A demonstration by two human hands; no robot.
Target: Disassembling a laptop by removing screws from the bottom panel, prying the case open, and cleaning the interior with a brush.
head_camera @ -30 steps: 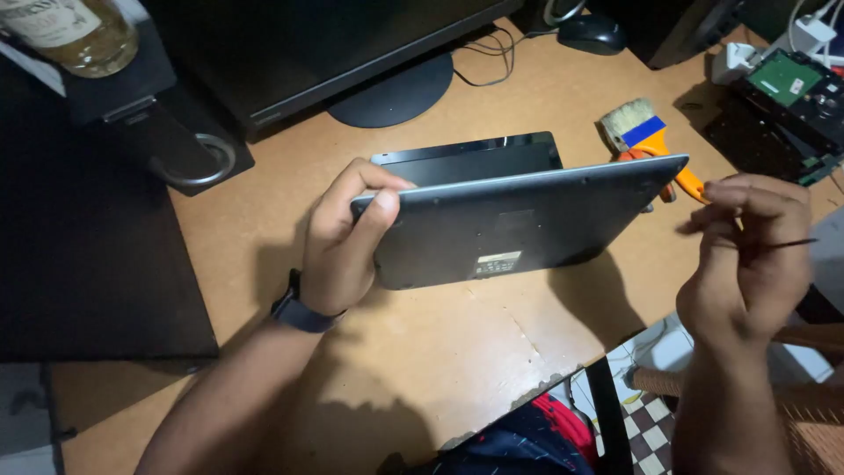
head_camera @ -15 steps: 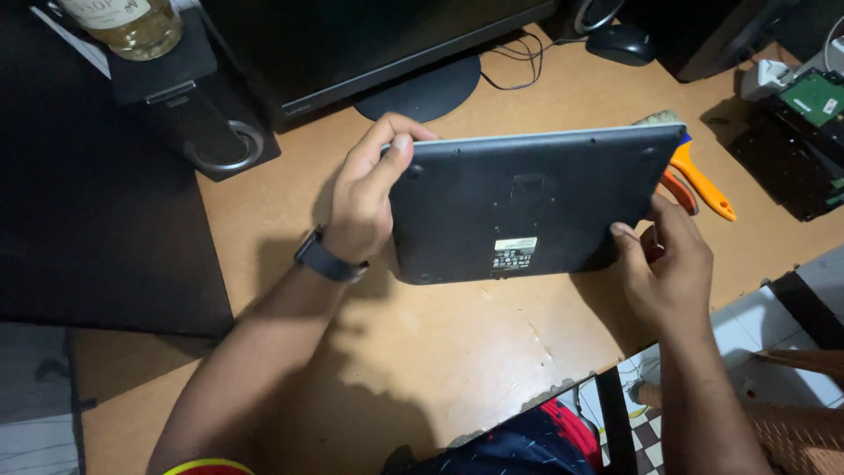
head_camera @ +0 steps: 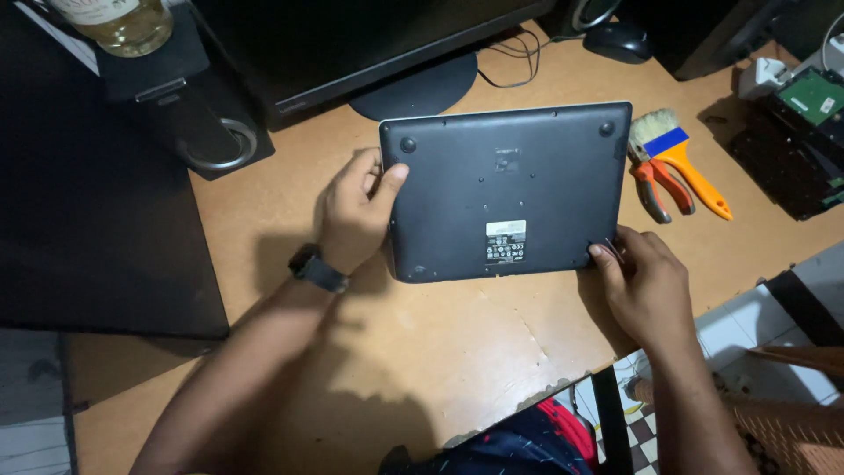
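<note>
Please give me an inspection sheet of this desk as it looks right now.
Surface: wooden desk, dark mat at left.
Job's things: laptop lying bottom side up, flat.
Clutter: paintbrush, pliers, mouse, bottle, circuit board.
Grippers: left hand grips the laptop's left edge; right hand at its near right corner, pinching something thin.
Cables: thin cables behind the monitor stand.
Surroundings: tiled floor.

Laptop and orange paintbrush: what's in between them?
In the head view, a pair of orange-handled pliers lies on the desk between the upside-down laptop and the orange paintbrush, beside the brush.
</note>
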